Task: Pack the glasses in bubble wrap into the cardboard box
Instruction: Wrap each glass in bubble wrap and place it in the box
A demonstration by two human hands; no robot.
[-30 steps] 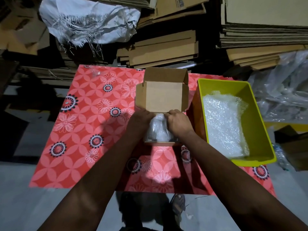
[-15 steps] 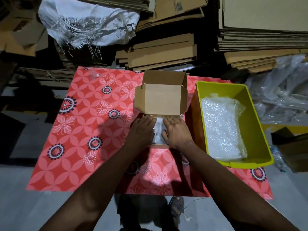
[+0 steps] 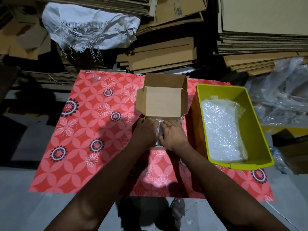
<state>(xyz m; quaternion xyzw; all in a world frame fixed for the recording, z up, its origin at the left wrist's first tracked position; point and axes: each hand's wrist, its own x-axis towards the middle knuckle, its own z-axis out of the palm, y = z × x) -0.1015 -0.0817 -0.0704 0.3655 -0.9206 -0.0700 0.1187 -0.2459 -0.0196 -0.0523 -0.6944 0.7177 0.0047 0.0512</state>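
A small cardboard box (image 3: 162,104) stands open on the red flowered table (image 3: 93,130), its lid raised at the far side. A bubble-wrapped bundle (image 3: 159,130) lies inside the box; only a pale strip of it shows between my hands. My left hand (image 3: 146,130) and my right hand (image 3: 173,135) lie side by side on top of the bundle, fingers fairly straight, pressing down on it. The glasses themselves are hidden by the wrap and my hands.
A yellow bin (image 3: 250,117) with sheets of bubble wrap (image 3: 221,129) stands right of the box. Stacks of flat cardboard (image 3: 163,55) and a frayed white sack (image 3: 90,29) fill the space behind the table. Clear plastic (image 3: 283,94) is piled at the far right.
One second ago both hands held the bundle at the box's near edge. They have lowered it into the box and now lie flat on top of it.
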